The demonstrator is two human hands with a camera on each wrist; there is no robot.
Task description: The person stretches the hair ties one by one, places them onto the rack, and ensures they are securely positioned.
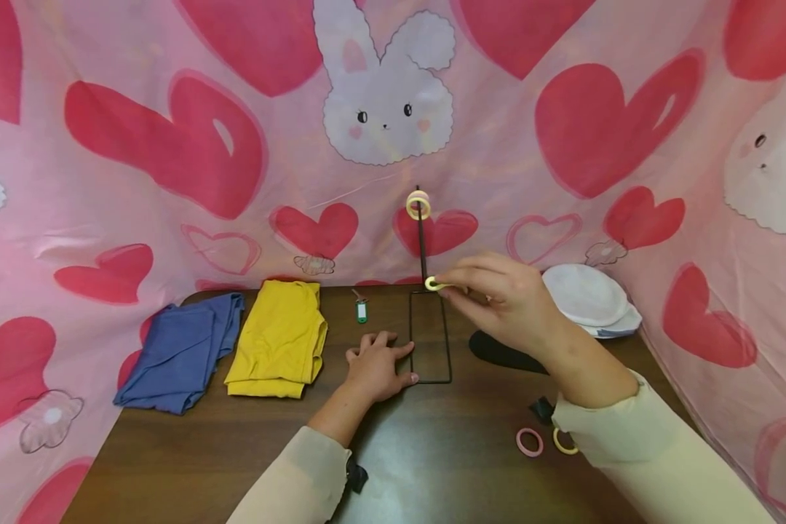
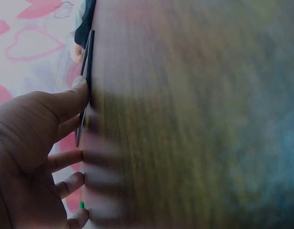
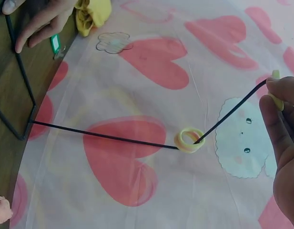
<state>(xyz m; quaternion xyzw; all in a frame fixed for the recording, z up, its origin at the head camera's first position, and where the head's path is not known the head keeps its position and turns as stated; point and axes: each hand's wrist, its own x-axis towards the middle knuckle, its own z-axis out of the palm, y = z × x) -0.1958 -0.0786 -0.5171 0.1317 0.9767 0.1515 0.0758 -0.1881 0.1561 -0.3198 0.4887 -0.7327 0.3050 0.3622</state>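
A black wire stand (image 1: 450,349) has a rectangular base on the table, an upright and a bent arm reaching toward me. Pink and yellow rings (image 3: 188,149) hang at its bend. My right hand (image 1: 507,295) pinches a yellow ring (image 1: 431,284) between thumb and fingers. In the right wrist view this ring (image 3: 277,101) is at the arm's free end; whether the wire passes through it, I cannot tell. With fingers spread on the table, my left hand (image 1: 376,369) touches the base's left side; its thumb (image 2: 80,85) presses the wire in the left wrist view.
A pink ring (image 1: 519,444) and another yellow ring (image 1: 566,451) lie at the right front. Folded blue cloth (image 1: 180,356) and yellow cloth (image 1: 275,338) lie left, near a green key tag (image 1: 362,311). Behind my right arm are a black object (image 1: 504,353) and a white item (image 1: 583,295).
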